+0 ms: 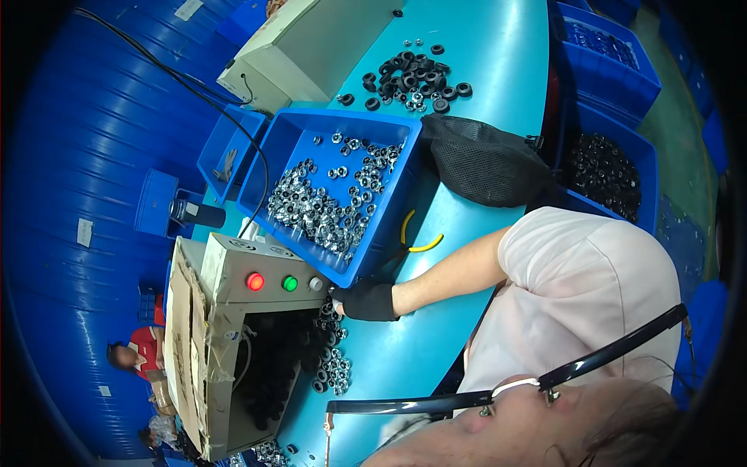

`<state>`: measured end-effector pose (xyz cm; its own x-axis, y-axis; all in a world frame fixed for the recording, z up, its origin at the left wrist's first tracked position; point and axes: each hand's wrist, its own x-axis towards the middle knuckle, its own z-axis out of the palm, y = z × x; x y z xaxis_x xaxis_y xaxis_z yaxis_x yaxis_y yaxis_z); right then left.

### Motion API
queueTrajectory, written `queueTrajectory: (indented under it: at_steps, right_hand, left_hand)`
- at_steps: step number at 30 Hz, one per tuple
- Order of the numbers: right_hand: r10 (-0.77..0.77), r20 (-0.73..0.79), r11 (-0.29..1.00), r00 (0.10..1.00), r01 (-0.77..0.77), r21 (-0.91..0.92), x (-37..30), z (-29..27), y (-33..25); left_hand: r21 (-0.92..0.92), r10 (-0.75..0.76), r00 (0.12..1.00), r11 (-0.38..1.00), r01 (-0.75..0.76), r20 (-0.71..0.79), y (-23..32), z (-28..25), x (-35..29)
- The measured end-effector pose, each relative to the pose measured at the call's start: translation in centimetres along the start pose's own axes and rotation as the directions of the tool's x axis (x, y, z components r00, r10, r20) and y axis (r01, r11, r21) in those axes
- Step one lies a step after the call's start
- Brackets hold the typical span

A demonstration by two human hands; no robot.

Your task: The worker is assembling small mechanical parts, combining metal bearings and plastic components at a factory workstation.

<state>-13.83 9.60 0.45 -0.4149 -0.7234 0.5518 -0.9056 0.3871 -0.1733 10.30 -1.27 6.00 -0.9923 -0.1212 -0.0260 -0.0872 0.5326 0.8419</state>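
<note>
Your blue rectangular plastic tray (292,140) holds many small silver metal ring-shaped pieces (319,206). Well right of the tray, a deep blue plastic crate (650,163) is heaped with small black pieces (607,175); below the tray to the left, your pale box-shaped housing (224,272) has dark pieces (268,373) inside. The loose silver cluster (336,370), shiny rings with dark centres, lies on the turquoise tabletop (381,354) below the tray's lower corner. Your black-gloved right grip (364,302) is at that corner, just beside the cluster's upper end; you cannot tell whether it pinches a piece.
</note>
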Motion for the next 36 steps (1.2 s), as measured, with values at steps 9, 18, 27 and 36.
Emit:
queueTrajectory:
  at_steps: [9,18,27,36]
  right_hand:
    - [0.277,0.222,0.696,0.935,-0.355,0.624,0.7,2.4,0.8]
    - [0.172,0.188,0.566,0.967,-0.253,0.785,0.5,0.5,1.4]
    - [0.046,0.443,0.252,0.895,-0.439,0.862,0.7,-3.0,1.2]
    - [0.11,0.098,0.276,0.989,-0.125,0.953,1.1,1.0,0.9]
  left_hand:
    - [0.114,0.066,0.984,0.992,-0.047,-0.167,1.5,1.4,0.8]
    - [0.468,0.242,0.868,0.884,-0.013,-0.434,-1.3,-4.2,10.4]
    - [0.691,0.098,0.955,0.712,0.129,-0.28,-7.7,-8.1,20.5]
    - [0.113,-0.008,0.75,0.987,0.111,-0.662,-6.4,-8.8,20.8]
